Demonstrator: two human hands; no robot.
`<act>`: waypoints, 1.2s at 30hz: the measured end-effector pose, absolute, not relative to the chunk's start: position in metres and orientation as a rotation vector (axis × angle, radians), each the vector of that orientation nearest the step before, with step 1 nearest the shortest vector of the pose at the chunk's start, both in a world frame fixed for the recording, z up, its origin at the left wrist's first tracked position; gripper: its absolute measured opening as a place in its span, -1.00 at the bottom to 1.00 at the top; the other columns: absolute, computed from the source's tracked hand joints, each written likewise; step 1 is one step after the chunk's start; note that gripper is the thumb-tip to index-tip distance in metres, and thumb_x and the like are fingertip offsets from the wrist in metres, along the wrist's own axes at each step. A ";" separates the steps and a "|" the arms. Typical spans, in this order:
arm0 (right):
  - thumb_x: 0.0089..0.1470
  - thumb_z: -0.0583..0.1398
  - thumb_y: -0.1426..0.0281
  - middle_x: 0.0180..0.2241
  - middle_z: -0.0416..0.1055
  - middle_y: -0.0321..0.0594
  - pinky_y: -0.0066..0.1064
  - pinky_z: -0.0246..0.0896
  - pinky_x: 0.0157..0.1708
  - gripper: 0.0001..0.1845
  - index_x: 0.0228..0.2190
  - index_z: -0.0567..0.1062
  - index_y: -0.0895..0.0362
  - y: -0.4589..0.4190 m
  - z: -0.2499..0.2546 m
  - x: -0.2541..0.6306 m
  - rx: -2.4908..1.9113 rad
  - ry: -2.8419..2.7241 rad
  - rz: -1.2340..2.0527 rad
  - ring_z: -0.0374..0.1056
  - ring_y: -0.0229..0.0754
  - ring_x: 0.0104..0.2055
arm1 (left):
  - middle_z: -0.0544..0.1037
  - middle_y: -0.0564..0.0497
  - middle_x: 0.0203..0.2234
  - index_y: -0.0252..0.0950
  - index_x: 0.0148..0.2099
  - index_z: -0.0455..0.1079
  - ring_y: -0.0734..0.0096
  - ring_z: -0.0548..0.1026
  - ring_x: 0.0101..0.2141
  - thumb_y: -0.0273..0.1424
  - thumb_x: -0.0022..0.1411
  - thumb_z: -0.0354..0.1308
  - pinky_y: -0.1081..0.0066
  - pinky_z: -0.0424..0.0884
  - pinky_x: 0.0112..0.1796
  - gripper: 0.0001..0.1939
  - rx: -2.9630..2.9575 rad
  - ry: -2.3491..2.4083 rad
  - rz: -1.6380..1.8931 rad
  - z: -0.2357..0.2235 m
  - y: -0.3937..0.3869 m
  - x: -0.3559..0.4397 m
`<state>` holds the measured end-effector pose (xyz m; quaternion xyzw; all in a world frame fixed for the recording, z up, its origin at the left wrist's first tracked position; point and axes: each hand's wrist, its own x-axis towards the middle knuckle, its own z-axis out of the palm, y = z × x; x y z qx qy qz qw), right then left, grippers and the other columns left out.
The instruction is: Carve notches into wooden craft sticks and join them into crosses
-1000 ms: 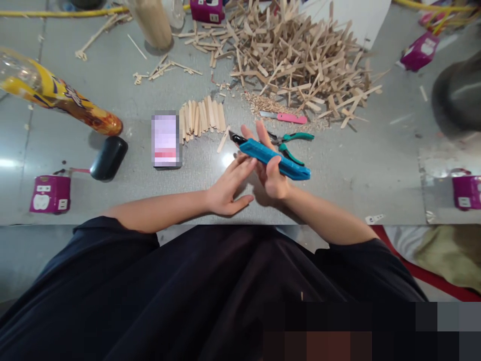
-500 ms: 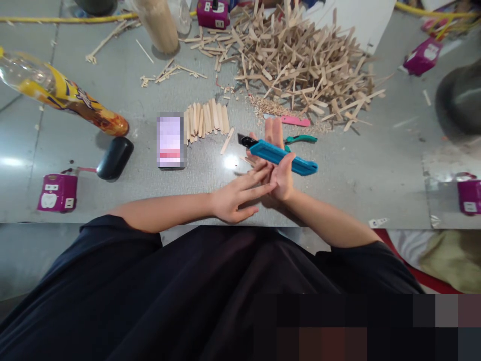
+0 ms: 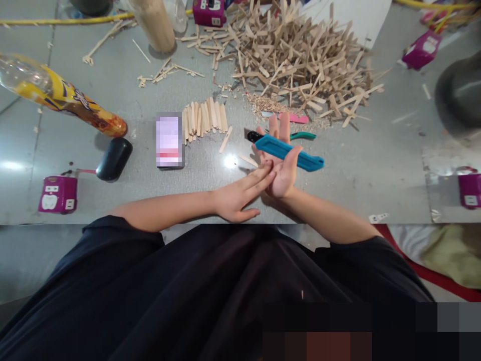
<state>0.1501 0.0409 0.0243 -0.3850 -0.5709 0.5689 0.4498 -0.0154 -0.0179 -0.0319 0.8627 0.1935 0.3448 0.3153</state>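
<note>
My right hand (image 3: 281, 175) is turned palm up, its fingers stretched away from me. A blue utility knife (image 3: 287, 151) lies across it, held under the thumb, with the black blade end pointing left. My left hand (image 3: 240, 195) is open, and its extended fingertips touch the right palm. Just left of the knife a loose wooden stick (image 3: 248, 160) lies on the table, partly hidden by the hand. Beyond the right fingers are a pink-handled knife (image 3: 298, 119) and a green-handled tool (image 3: 304, 135), both partly covered.
A large heap of wooden sticks (image 3: 300, 60) spreads at the back, with shavings (image 3: 266, 104) before it. A row of sticks (image 3: 205, 118) lies beside a phone (image 3: 169, 140). To the left are a drink bottle (image 3: 75, 95), a black case (image 3: 114, 159) and a purple box (image 3: 58, 194).
My right hand and the utility knife have shifted slightly right. The left fingers have drawn closer together, still against the right palm. The view has moved a little.
</note>
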 end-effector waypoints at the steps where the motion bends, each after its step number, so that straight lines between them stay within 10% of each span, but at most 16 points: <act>1: 0.34 -0.45 -0.45 0.59 0.46 -0.13 0.12 0.11 0.68 0.17 0.62 0.33 -0.36 0.043 0.029 0.150 -0.966 -1.390 1.416 0.05 0.07 0.79 | -0.36 -0.29 0.86 -0.11 0.87 -0.63 -0.35 -0.29 0.80 -0.28 0.56 0.31 -0.40 0.06 0.71 0.31 2.275 0.519 0.935 -0.033 -0.018 -0.015; 5: 0.46 -0.51 -0.24 0.44 0.59 -0.03 0.05 0.07 0.69 0.12 0.50 0.50 -0.24 0.050 0.044 0.151 -0.937 -1.324 1.499 0.21 0.05 0.69 | -0.13 -0.40 0.83 -0.16 0.90 -0.45 -0.30 -0.13 0.80 -0.36 0.59 0.24 -0.43 0.15 0.69 0.17 2.340 0.648 1.066 -0.045 -0.014 -0.017; 18: 0.29 -0.58 -0.48 0.62 0.38 -0.12 0.22 0.21 0.67 0.27 0.76 -0.02 -0.34 0.066 0.042 0.159 -0.965 -1.334 1.611 0.15 0.08 0.77 | -0.03 -0.44 0.81 -0.14 0.90 -0.33 -0.43 -0.03 0.77 -0.28 0.57 0.32 -0.54 0.33 0.59 0.17 2.379 0.620 1.143 -0.046 -0.010 -0.022; 25: 0.40 -0.59 -0.29 0.69 0.24 -0.09 0.21 0.18 0.68 0.14 0.79 -0.13 -0.26 0.056 0.034 0.150 -0.973 -1.310 1.633 0.27 0.08 0.70 | -0.10 -0.46 0.82 -0.24 0.90 -0.38 -0.41 -0.10 0.79 -0.21 0.57 0.31 -0.52 0.24 0.63 0.20 2.395 0.671 1.153 -0.049 -0.008 -0.021; 29: 0.42 -0.64 -0.29 0.66 0.30 -0.03 0.07 0.37 0.57 0.14 0.79 -0.18 -0.23 0.056 0.029 0.153 -1.025 -1.335 1.565 0.38 0.05 0.64 | 0.19 -0.47 0.75 -0.18 0.90 -0.21 -0.38 0.26 0.71 -0.20 0.56 0.32 -0.40 0.43 0.56 0.13 2.396 0.610 1.197 -0.047 -0.006 -0.025; 32: 0.49 -0.43 -0.42 0.28 0.64 0.03 -0.05 0.62 0.22 0.10 0.69 0.18 -0.24 0.064 0.029 0.164 -1.092 -1.316 1.461 0.66 0.13 0.28 | 0.59 -0.46 0.50 -0.20 0.79 0.16 -0.25 0.71 0.33 -0.24 0.57 0.28 -0.25 0.63 0.35 -0.12 2.509 0.564 1.094 -0.040 -0.011 -0.026; 36: 0.41 0.01 -0.58 -0.33 0.53 -0.22 -0.17 0.52 -0.37 -0.06 0.28 0.63 -0.19 0.085 0.029 0.179 -1.075 -1.348 1.236 0.54 0.00 -0.36 | 0.75 -0.46 0.12 -0.38 0.56 0.51 -0.35 0.71 0.08 -0.14 0.59 0.28 -0.32 0.58 0.23 -0.34 2.577 1.056 0.657 -0.021 -0.024 -0.024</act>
